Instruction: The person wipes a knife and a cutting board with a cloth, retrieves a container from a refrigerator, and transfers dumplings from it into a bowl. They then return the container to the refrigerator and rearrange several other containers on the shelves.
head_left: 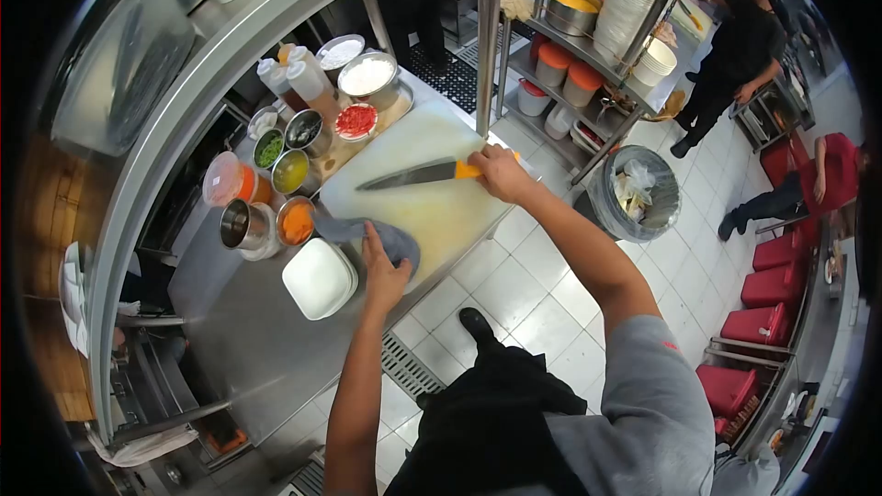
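Observation:
My right hand [501, 173] is wrapped round the yellow handle of a chef's knife [413, 175], whose blade points left across the white cutting board [450, 230]. Under my left hand [384, 268] a dark grey cloth [397, 243] is bunched on the board's near-left edge; my thumb and index finger show on it, the other fingers are partly hidden. Just left of that hand stands a stack of square white dishes [317, 280]. Close by is a small metal pot of orange food [296, 221].
Beyond the board stand squeeze bottles [308, 78], a bowl of white food [367, 75] and chopped red food [356, 120]. A lined trash bin [643, 193] is on the tiled floor, beside a metal shelf [597, 50]. Two people [735, 55] are at the right.

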Demonstrator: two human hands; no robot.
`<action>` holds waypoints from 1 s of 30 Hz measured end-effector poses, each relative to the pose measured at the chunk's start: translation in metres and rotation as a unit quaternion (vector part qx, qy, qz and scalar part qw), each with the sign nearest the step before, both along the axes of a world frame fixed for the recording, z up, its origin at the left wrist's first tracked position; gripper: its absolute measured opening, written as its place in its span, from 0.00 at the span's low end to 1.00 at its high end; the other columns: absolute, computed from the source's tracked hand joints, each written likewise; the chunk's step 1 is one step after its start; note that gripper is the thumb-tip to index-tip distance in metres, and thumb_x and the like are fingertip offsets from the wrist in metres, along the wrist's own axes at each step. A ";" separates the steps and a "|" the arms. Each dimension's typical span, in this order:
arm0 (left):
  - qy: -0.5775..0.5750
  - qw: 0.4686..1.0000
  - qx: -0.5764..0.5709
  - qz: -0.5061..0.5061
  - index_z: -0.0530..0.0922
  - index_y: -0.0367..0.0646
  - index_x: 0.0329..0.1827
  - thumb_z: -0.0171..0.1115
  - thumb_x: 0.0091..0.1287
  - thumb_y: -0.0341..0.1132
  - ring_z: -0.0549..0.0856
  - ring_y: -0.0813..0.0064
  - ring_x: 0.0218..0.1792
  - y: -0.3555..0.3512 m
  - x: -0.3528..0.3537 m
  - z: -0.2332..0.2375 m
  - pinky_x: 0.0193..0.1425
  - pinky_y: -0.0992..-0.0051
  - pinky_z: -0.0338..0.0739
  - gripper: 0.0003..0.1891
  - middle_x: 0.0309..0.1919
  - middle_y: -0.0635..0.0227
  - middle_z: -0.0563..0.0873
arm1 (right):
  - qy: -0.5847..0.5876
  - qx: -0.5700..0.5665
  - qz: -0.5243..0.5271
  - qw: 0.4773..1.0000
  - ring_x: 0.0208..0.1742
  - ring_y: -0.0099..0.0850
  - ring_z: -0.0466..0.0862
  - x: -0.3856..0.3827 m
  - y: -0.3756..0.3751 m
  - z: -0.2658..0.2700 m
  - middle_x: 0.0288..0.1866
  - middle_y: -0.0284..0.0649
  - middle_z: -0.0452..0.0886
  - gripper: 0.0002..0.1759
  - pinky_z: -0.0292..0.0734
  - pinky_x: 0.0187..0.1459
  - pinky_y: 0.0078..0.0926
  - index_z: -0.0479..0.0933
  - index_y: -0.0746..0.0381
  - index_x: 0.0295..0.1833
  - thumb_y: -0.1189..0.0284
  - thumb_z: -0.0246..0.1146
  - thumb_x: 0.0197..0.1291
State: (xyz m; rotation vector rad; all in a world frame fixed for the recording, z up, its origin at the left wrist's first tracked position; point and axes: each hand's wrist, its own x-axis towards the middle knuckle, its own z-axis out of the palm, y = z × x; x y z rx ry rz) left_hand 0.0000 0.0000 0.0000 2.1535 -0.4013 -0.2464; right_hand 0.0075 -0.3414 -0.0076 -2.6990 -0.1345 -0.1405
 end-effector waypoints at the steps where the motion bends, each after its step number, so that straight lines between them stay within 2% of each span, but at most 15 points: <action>1: -0.054 0.993 0.108 -0.006 0.42 0.37 0.82 0.67 0.60 0.39 0.58 0.42 0.76 0.006 0.003 -0.007 0.80 0.52 0.50 0.52 0.75 0.42 0.58 | -0.008 0.029 -0.029 0.999 0.58 0.49 0.76 -0.014 0.006 0.005 0.52 0.47 0.77 0.20 0.71 0.59 0.49 0.76 0.58 0.55 0.74 0.68 0.55; 2: -0.107 0.971 0.213 -0.012 0.45 0.36 0.82 0.64 0.63 0.40 0.59 0.42 0.75 0.012 0.006 -0.013 0.80 0.52 0.51 0.48 0.72 0.39 0.63 | -0.016 0.057 -0.058 0.997 0.57 0.50 0.76 -0.031 0.011 0.011 0.51 0.48 0.77 0.20 0.72 0.58 0.45 0.76 0.60 0.54 0.75 0.68 0.55; 3: -0.103 0.981 0.164 -0.006 0.45 0.36 0.82 0.64 0.63 0.40 0.59 0.42 0.75 -0.050 0.011 -0.042 0.80 0.52 0.51 0.48 0.72 0.39 0.63 | -0.034 0.024 -0.081 0.996 0.56 0.51 0.76 -0.050 -0.050 0.028 0.51 0.49 0.77 0.20 0.72 0.58 0.44 0.75 0.61 0.54 0.76 0.68 0.54; 6: -0.255 0.947 0.192 0.042 0.61 0.33 0.76 0.59 0.66 0.36 0.66 0.41 0.69 -0.051 0.032 -0.049 0.73 0.52 0.60 0.36 0.65 0.42 0.70 | -0.079 0.086 -0.129 0.985 0.55 0.52 0.77 -0.117 -0.054 0.038 0.50 0.49 0.78 0.22 0.73 0.56 0.44 0.73 0.63 0.56 0.78 0.68 0.54; 8: -0.274 0.943 0.145 0.124 0.75 0.32 0.64 0.56 0.68 0.32 0.72 0.44 0.59 -0.083 0.036 -0.052 0.62 0.51 0.67 0.22 0.55 0.47 0.76 | -0.049 0.140 -0.175 0.973 0.54 0.50 0.78 -0.165 -0.062 0.058 0.52 0.50 0.77 0.22 0.74 0.56 0.39 0.71 0.65 0.56 0.78 0.68 0.56; 10: -0.308 0.946 0.085 0.045 0.80 0.32 0.52 0.55 0.68 0.29 0.75 0.48 0.50 -0.125 0.034 -0.058 0.53 0.51 0.68 0.14 0.44 0.51 0.78 | -0.019 0.191 -0.217 0.957 0.54 0.45 0.79 -0.204 -0.067 0.063 0.53 0.49 0.77 0.21 0.74 0.56 0.34 0.70 0.65 0.56 0.79 0.68 0.58; 13: -0.233 0.966 -0.079 -0.077 0.81 0.35 0.39 0.54 0.69 0.28 0.81 0.49 0.37 -0.194 -0.002 -0.057 0.43 0.55 0.74 0.08 0.32 0.52 0.82 | -0.011 0.319 -0.273 0.908 0.53 0.31 0.78 -0.247 -0.067 0.072 0.53 0.45 0.77 0.20 0.73 0.54 0.25 0.69 0.66 0.58 0.85 0.65 0.61; 14: -0.077 0.986 -0.101 -0.110 0.81 0.36 0.45 0.55 0.73 0.32 0.84 0.57 0.37 -0.209 -0.023 -0.053 0.43 0.61 0.77 0.09 0.34 0.51 0.84 | -0.048 0.319 -0.271 0.907 0.51 0.26 0.77 -0.258 -0.068 0.071 0.50 0.41 0.77 0.20 0.73 0.52 0.22 0.69 0.66 0.58 0.88 0.63 0.61; 17: 0.028 0.971 -0.185 -0.150 0.81 0.36 0.45 0.57 0.73 0.35 0.86 0.56 0.34 -0.219 -0.047 -0.004 0.42 0.62 0.78 0.10 0.33 0.49 0.85 | -0.011 0.316 -0.322 0.892 0.49 0.25 0.76 -0.287 -0.071 0.085 0.48 0.40 0.77 0.20 0.73 0.51 0.20 0.69 0.67 0.58 0.87 0.63 0.61; 19: -0.027 0.955 -0.286 -0.067 0.80 0.35 0.43 0.58 0.74 0.34 0.78 0.77 0.32 -0.195 -0.020 -0.011 0.37 0.69 0.75 0.10 0.26 0.62 0.81 | -0.001 0.307 -0.343 0.888 0.48 0.25 0.76 -0.306 -0.069 0.089 0.47 0.40 0.77 0.20 0.74 0.50 0.20 0.69 0.67 0.57 0.87 0.64 0.61; 20: 0.090 0.985 -0.144 -0.038 0.79 0.35 0.39 0.56 0.75 0.33 0.75 0.77 0.31 -0.165 0.013 0.008 0.37 0.72 0.74 0.10 0.27 0.67 0.80 | 0.014 0.299 -0.363 0.882 0.47 0.25 0.76 -0.317 -0.068 0.090 0.46 0.41 0.77 0.20 0.74 0.49 0.20 0.69 0.67 0.57 0.86 0.64 0.61; 21: -0.042 0.979 -0.198 -0.029 0.80 0.39 0.43 0.54 0.78 0.34 0.76 0.80 0.33 -0.145 0.043 0.008 0.38 0.75 0.74 0.09 0.32 0.75 0.80 | 0.009 0.298 -0.371 0.880 0.47 0.25 0.76 -0.326 -0.066 0.090 0.46 0.41 0.77 0.20 0.74 0.49 0.20 0.69 0.67 0.57 0.86 0.64 0.61; 26: -0.188 0.968 -0.113 0.120 0.80 0.33 0.50 0.55 0.76 0.36 0.83 0.60 0.49 -0.113 0.146 -0.034 0.56 0.65 0.75 0.13 0.46 0.54 0.85 | 0.070 0.335 -0.400 0.850 0.46 0.26 0.76 -0.377 -0.044 0.069 0.45 0.40 0.77 0.19 0.76 0.48 0.23 0.70 0.66 0.55 0.83 0.67 0.60; 28: -0.269 0.947 0.110 0.134 0.81 0.35 0.51 0.58 0.72 0.33 0.81 0.49 0.53 -0.138 0.147 -0.059 0.61 0.58 0.73 0.12 0.47 0.50 0.85 | 0.093 0.352 -0.406 0.838 0.47 0.27 0.76 -0.379 -0.031 0.076 0.46 0.41 0.77 0.19 0.77 0.49 0.24 0.70 0.66 0.54 0.82 0.68 0.60; 30: -0.220 0.975 -0.011 0.042 0.81 0.35 0.51 0.59 0.69 0.32 0.82 0.48 0.52 -0.181 0.136 -0.085 0.60 0.57 0.74 0.12 0.47 0.48 0.85 | 0.072 0.351 -0.404 0.842 0.47 0.27 0.77 -0.386 -0.027 0.065 0.46 0.41 0.78 0.18 0.77 0.49 0.24 0.70 0.66 0.54 0.82 0.67 0.61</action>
